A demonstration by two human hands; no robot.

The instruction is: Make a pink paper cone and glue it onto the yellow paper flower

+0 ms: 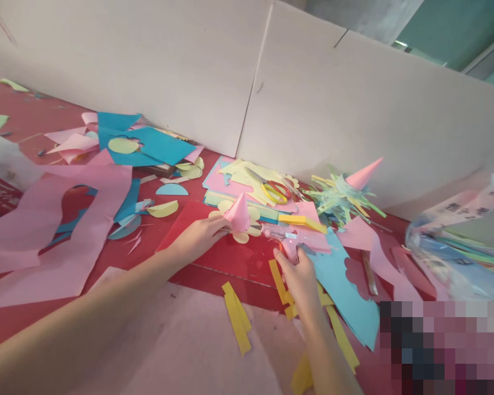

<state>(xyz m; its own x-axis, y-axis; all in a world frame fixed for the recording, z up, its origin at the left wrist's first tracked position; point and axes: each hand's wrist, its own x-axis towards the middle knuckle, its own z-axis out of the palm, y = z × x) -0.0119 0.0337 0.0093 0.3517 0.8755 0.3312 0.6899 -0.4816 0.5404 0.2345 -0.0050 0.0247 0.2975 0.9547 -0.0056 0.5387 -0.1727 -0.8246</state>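
Observation:
Pinched in my left hand (201, 237) is a pink paper cone (239, 213) with a pale yellow flower-shaped paper (253, 214) around its base. My right hand (298, 269) grips a pink glue gun (290, 237) by its handle, its nozzle pointing left at the cone's base. Whether nozzle and paper touch, I cannot tell. Both are above a red board (226, 266). Behind them lie scissors (278, 191) with red and yellow handles, on stacked paper sheets.
A second pink cone (364, 174) rests on fringed green and yellow paper strips (337, 195). Cut pink paper (94, 236) and blue sheets (160, 147) spread at left. Yellow strips (236, 321) lie in front; a plastic bag (453, 258) is at right. A pale panel (148, 66) stands behind.

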